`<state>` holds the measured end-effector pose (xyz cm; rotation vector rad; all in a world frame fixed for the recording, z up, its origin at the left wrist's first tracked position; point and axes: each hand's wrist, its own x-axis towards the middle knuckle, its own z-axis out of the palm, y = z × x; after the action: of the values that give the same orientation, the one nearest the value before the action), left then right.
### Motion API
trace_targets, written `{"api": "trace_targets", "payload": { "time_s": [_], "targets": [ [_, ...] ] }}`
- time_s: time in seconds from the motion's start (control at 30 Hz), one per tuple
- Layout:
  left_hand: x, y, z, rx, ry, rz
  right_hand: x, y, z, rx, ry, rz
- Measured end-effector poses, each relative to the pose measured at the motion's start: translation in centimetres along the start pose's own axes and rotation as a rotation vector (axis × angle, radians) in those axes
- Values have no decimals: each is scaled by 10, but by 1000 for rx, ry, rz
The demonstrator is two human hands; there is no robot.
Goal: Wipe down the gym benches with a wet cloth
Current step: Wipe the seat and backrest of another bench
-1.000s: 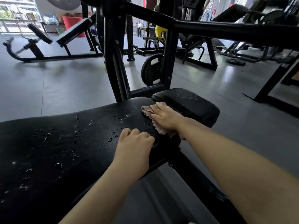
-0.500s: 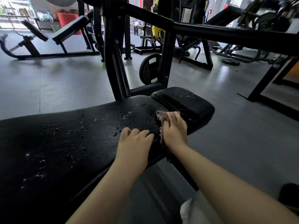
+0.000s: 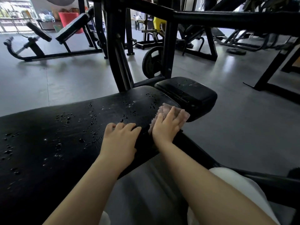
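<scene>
A long black padded bench [image 3: 68,143] runs from the left to the middle, dotted with water drops. A smaller black seat pad [image 3: 186,93] adjoins its right end. My right hand [image 3: 167,127] presses flat on a pinkish-grey cloth [image 3: 163,108] at the bench's right end, beside the gap to the seat pad. My left hand [image 3: 121,140] rests on the bench's near edge just left of it, fingers curled over the padding and holding nothing.
Black steel uprights [image 3: 116,51] and a padded bar [image 3: 235,20] rise behind the bench. A weight plate [image 3: 151,64] leans behind the seat pad. Other benches [image 3: 69,28] and machines stand on the grey floor [image 3: 251,127]. My white-clad knee [image 3: 233,181] is at lower right.
My right hand slid with the cloth from the pad's upper right end toward the near edge, then back up flat on the cloth. The left hand stayed in place.
</scene>
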<state>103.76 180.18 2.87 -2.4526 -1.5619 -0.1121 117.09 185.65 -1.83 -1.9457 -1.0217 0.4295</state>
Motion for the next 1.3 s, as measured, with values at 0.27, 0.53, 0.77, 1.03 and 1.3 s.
{"api": "trace_targets", "payload": {
  "time_s": [0.27, 0.53, 0.77, 1.03, 1.3],
  "targets": [
    [0, -2, 6, 30, 24, 1, -32, 3, 9, 188, -13, -6],
    [3, -2, 8, 29, 3, -19, 33, 13, 4, 489, 142, 173],
    [2, -2, 9, 30, 2, -22, 20, 11, 9, 809, 203, 373],
    [5, -3, 6, 13, -6, -29, -22, 0, 20, 657, 6, 430],
    [-1, -4, 9, 16, 1, -10, 12, 17, 17, 768, 73, 358]
  ]
}}
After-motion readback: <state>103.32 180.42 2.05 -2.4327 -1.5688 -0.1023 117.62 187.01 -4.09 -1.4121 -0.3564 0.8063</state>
